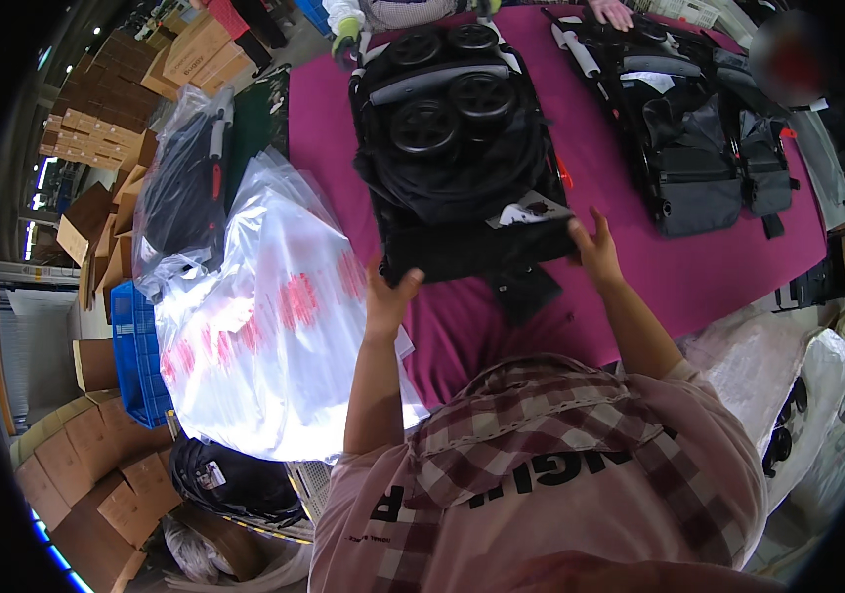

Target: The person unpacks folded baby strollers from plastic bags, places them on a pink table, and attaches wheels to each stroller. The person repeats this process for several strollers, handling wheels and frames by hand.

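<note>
A folded black stroller (442,188) lies on the purple-covered table (581,306), its wheels turned up toward the far end. My left hand (390,294) grips the left corner of its near edge, thumb showing and fingers mostly hidden behind the dark fabric. At the opposite corner my right hand (595,249) holds the same edge, thumb raised. Between them runs a rolled black fabric section, with a white printed tag (531,211) just beyond it. A dark strap or flap (524,294) hangs down from the near edge onto the purple cloth.
A co-worker's gloved hand (346,40) is at the stroller's far end. Another folded stroller (694,148) lies at right, near another person's bare hand (612,12). Clear plastic bags (264,326) with red print lie at left, beside a blue crate (136,346) and cardboard boxes (86,445).
</note>
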Tool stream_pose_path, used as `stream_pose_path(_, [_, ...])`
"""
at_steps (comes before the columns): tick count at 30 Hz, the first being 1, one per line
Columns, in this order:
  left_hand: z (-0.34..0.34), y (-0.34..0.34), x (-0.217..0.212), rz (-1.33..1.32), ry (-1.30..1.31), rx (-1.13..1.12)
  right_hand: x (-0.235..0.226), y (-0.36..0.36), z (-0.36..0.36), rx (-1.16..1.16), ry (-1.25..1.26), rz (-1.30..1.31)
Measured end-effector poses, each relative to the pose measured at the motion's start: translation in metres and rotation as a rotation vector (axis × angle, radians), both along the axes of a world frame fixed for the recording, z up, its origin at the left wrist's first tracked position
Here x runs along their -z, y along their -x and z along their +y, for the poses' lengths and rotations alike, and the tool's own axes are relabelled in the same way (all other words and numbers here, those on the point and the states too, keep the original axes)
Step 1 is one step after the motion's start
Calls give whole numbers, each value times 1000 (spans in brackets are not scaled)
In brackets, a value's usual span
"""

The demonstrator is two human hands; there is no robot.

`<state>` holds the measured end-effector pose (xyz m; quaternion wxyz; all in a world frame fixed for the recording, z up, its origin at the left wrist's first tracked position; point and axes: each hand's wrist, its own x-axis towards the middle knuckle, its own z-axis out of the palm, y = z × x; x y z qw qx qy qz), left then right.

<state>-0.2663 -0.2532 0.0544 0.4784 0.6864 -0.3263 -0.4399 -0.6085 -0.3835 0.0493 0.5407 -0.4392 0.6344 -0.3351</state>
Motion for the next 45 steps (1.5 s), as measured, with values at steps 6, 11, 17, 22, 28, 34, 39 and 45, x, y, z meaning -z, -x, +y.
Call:
stream_pose_path(6, [-17,7,7,-1397,-16,229,-17,5,-8,-625,535,1124])
stream_pose_path(11, [-18,-4,8,-1151,50,290,-3,21,-21,-584,785,969])
stream_pose_path(17, [-44,-13,6,-1241,73,324,8,23,-63,-755,784,926])
stream_pose_path(22, [-93,-24,-50,-1002,-279,295,-28,1,-122,-825,721,823])
stream_pose_path(28, [-60,-7,-5,-813,-57,-120,26,9,-95,-537,823,477])
stream_pose_path(34, [67,-15,66,-952,-576,-226,132,53,29,-547,525,781])
stream_pose_path(39, [165,-109,99,-1087,-687,-194,171,54,125,-1113,410,1275])
stream_pose_path(45, [203,-150,123,-1126,-378,-165,181,9,175,-1264,392,1213])
